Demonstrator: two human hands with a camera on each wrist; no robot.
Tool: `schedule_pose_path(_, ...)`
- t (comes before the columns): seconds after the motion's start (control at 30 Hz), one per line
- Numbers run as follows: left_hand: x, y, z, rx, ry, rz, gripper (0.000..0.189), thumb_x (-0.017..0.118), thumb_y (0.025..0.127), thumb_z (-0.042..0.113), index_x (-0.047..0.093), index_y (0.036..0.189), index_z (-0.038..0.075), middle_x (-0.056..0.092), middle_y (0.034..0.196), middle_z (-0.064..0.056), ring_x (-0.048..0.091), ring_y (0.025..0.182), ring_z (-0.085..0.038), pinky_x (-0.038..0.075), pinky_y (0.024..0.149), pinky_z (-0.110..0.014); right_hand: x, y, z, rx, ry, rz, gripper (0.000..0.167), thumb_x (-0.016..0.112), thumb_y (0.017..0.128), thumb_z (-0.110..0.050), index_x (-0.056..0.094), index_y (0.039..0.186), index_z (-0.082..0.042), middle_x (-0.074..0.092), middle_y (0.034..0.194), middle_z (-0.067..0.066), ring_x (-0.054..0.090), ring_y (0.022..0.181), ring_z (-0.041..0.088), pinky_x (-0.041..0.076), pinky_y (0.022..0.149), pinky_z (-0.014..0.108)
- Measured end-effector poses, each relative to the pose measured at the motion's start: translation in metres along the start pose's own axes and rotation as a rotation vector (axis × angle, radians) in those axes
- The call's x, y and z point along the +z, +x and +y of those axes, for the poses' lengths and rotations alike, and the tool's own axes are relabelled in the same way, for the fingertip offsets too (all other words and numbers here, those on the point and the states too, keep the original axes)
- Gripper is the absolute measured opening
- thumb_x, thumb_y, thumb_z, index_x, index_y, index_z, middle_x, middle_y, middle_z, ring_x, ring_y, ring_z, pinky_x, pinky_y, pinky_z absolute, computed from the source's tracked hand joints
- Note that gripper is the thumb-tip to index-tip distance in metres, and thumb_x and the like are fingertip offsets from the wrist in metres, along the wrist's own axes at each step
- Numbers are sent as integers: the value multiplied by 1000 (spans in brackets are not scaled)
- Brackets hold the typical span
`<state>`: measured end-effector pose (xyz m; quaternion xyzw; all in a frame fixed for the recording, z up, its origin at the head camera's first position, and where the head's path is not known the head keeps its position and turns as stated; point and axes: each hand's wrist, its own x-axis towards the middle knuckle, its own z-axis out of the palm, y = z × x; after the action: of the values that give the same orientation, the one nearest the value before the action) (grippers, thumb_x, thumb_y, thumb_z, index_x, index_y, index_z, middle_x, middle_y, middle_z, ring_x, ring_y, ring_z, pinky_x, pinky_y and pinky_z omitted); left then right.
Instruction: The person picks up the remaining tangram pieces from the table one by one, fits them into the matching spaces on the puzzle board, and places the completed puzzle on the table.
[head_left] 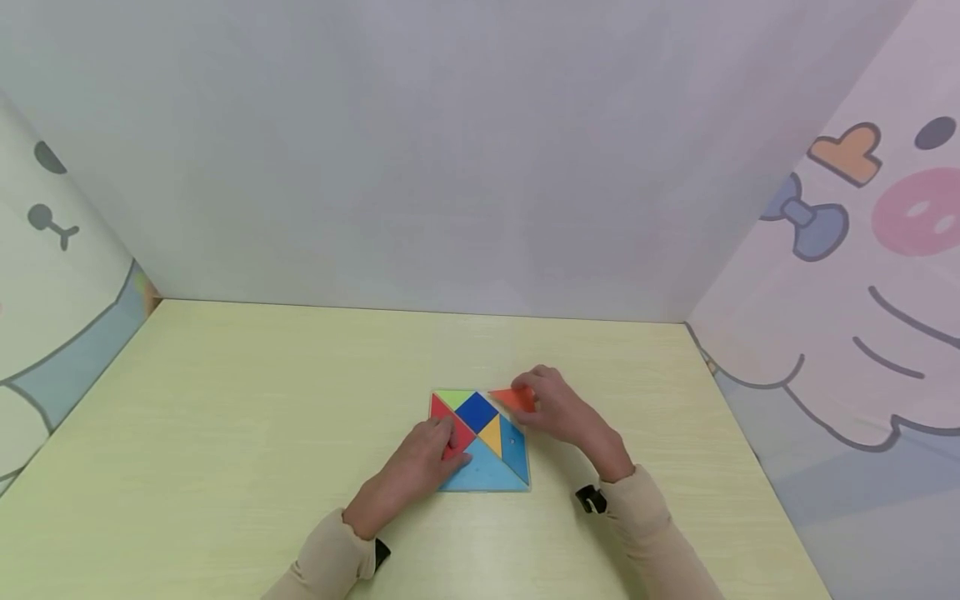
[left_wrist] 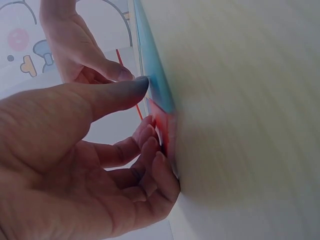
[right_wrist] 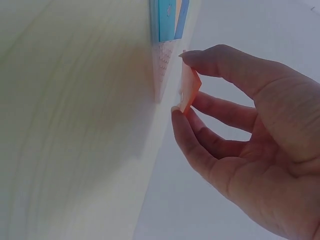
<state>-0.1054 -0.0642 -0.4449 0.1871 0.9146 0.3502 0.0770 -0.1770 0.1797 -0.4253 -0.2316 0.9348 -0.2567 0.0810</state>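
A square tangram board [head_left: 525,454] lies flat with coloured pieces in it. My left hand [head_left: 422,457] rests over its left side, loosely bent fingers [left_wrist: 162,175] at the red triangle [head_left: 462,435] and thumb on the light blue triangle [head_left: 483,473]. My right hand [head_left: 558,406] pinches an orange triangle [head_left: 512,399] between thumb and fingertips, tilted just over the upper right corner of the board. In the right wrist view the orange triangle [right_wrist: 190,87] stands apart from the bare, pale corner of the tray [right_wrist: 162,70]. A dark blue square [head_left: 477,412] sits near the top.
Also in the board are a green triangle [head_left: 454,397], a yellow triangle [head_left: 491,434] and a blue parallelogram [head_left: 513,447]. The pale wood table [head_left: 262,400] spreads around it, with a plain wall [head_left: 420,167] behind and cartoon-printed panels at both sides.
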Motion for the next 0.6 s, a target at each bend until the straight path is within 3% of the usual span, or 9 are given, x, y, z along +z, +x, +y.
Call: schedule_pose_path(0.6,-1,0,4,-12,-4,-3,29,78,92,18,51,91,8,42,77,0,45,76,-16,36,63,-28,10,6,-1,-19,-9,-29,35,80,91,-14,69,120,1,62,110,11,53,102,24,53,81,34)
